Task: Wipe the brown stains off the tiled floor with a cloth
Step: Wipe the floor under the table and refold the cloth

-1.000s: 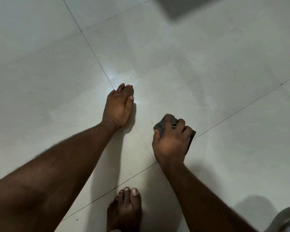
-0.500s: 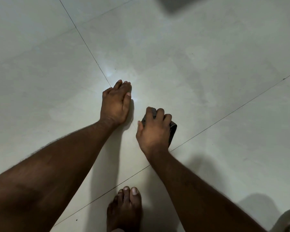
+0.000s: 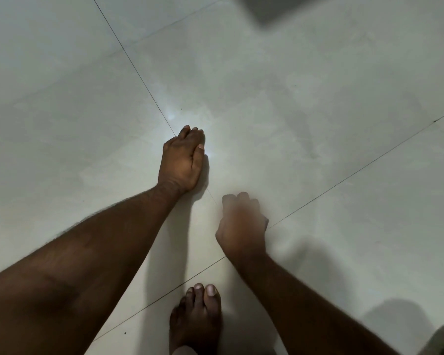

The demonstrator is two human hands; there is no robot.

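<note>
The left hand (image 3: 182,160) lies on the floor (image 3: 318,124), palm down and holding nothing, fingers together and pointing away from the person. It rests just right of the grout line that runs up to the left, beside a bright glare on the tile.

The right hand (image 3: 241,224) is nearer the person and to the right, blurred, its fingers curled downward onto the floor. It sits close to where two grout lines cross. The cloth (image 3: 266,222) is almost wholly hidden under this hand; only a thin dark edge shows at the hand's right side, by the knuckles, touching the floor. From the curl of the fingers the hand seems to grasp the cloth, though the blur keeps the grip itself from showing clearly.

A bare foot (image 3: 196,321) stands on the floor below and between the two forearms. A few tiny dark specks dot the tiles; brown stains cannot be made out.
</note>
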